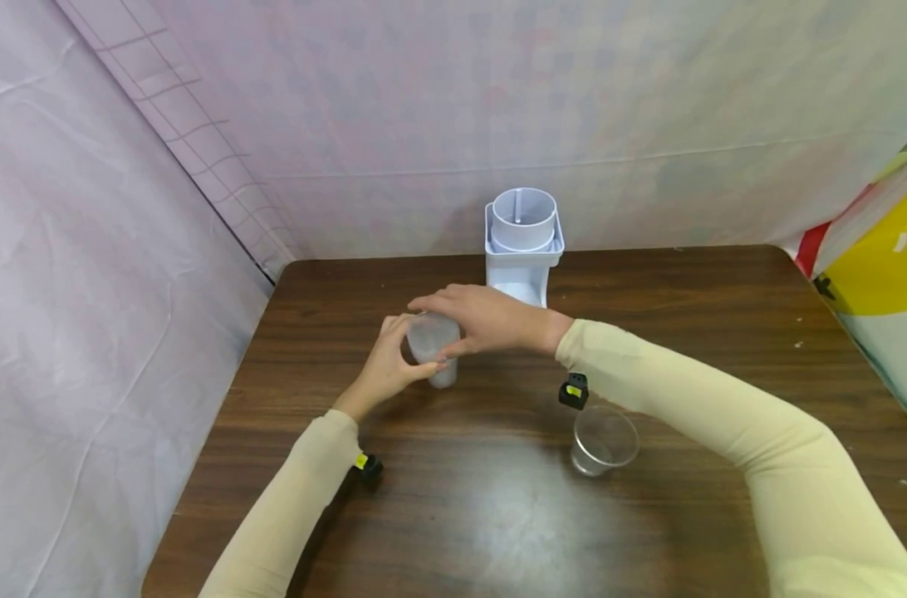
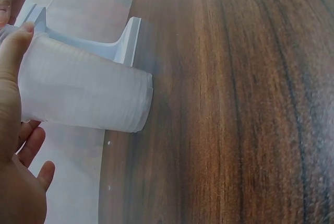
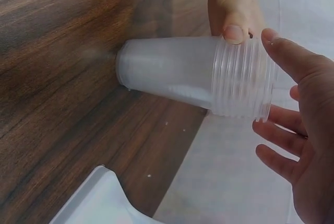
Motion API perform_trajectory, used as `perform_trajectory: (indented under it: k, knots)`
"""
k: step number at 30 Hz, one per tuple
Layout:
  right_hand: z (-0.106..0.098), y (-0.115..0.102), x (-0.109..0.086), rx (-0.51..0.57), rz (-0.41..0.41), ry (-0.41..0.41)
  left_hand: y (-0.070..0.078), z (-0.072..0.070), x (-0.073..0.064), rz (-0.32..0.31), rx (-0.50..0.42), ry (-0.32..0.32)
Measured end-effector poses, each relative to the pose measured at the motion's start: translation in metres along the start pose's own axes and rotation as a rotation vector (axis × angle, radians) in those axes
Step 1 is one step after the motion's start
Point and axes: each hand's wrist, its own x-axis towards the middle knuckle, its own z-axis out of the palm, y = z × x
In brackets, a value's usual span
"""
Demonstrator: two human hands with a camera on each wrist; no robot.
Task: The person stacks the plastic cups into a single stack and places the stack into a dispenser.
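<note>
A stack of clear plastic cups (image 1: 433,334) stands near the middle of the wooden table, rims up. My left hand (image 1: 382,372) holds the stack from the left, thumb and fingers around its upper part. From the other side, my right hand (image 1: 491,320) grips the rim of the topmost cup between thumb and fingers. Several nested rims (image 3: 242,78) show close together in the right wrist view. The cups' lower end (image 2: 141,101) is at or just above the tabletop; I cannot tell which.
Behind the hands stands a white plastic holder (image 1: 524,232) with a round upright tube on top. A single clear cup (image 1: 605,440) stands on the wooden table (image 1: 513,531), below my right forearm. Pale cloth (image 1: 424,124) hangs along the table's back edge.
</note>
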Motion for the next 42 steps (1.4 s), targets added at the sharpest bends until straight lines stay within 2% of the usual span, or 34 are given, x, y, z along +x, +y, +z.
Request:
perform_trajectory:
  k: [5, 11, 16, 21, 26, 31, 37, 42]
  knots:
    - [-0.007, -0.003, -0.005, 0.0, 0.022, -0.018, 0.0, 0.001, 0.0, 0.006, 0.017, 0.001]
    - [-0.033, -0.012, -0.025, 0.034, 0.016, -0.01, -0.001, 0.001, 0.0, 0.019, 0.03, 0.021]
    - [-0.053, -0.022, -0.063, 0.026, -0.019, -0.01, -0.001, 0.0, 0.002, 0.011, 0.027, 0.024]
    - [-0.063, -0.033, -0.111, -0.014, 0.031, -0.075, -0.002, -0.001, 0.002, -0.004, 0.039, 0.025]
    - [-0.057, -0.034, -0.151, -0.049, 0.059, -0.132, -0.001, -0.005, 0.0, -0.024, 0.045, 0.028]
    - [-0.041, -0.034, -0.176, -0.037, 0.084, -0.166, -0.002, -0.006, -0.001, -0.024, 0.039, 0.037]
    - [-0.027, -0.038, -0.189, -0.023, 0.154, -0.238, -0.002, -0.009, -0.002, -0.037, 0.036, 0.041]
    - [-0.023, -0.041, -0.192, -0.053, 0.163, -0.245, 0.0, -0.009, -0.002, -0.04, 0.03, 0.041]
